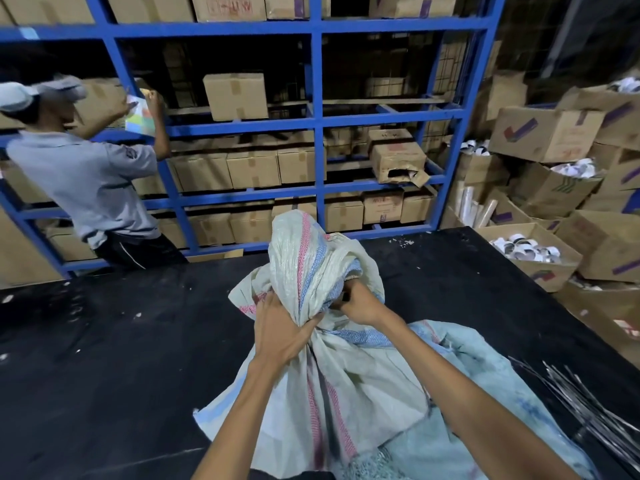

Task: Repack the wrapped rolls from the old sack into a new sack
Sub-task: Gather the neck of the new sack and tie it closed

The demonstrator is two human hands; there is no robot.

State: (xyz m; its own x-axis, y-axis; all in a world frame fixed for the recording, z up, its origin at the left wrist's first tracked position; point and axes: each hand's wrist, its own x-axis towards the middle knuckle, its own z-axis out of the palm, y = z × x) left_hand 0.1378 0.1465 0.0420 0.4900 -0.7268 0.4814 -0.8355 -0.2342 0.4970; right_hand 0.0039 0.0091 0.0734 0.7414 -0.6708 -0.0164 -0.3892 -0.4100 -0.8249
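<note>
**Both hands at the neck of the striped sack, mouth rising away from the body**

At far left a second person point(83, 174) stood at the blue shelving point(317, 116), reaching toward a cardboard box point(93, 102), well apart from the work. On the black table point(104, 358), the left hand point(280, 336) was closed in a fist around the gathered neck of the striped sack point(346, 375), fabric bunched tight inside the clamp. The sack's long axis ran from the person's body forward and upward: its fuller lower part lay near the chest, and the loose mouth end stood up beyond the hands. Just right of the neck, the right hand point(358, 304) had its fingers tucked into a fold of the upper fabric; whether they pinched cloth or merely pushed in could not be told. Both hands sat about level at the neck. No wrapped rolls showed; any were hidden inside. A pale blue sack point(467, 393) lay under and right of the striped one, touching it. Thin metal strips point(581, 396) lay at far right. Which sack was old I could not tell.
</note>
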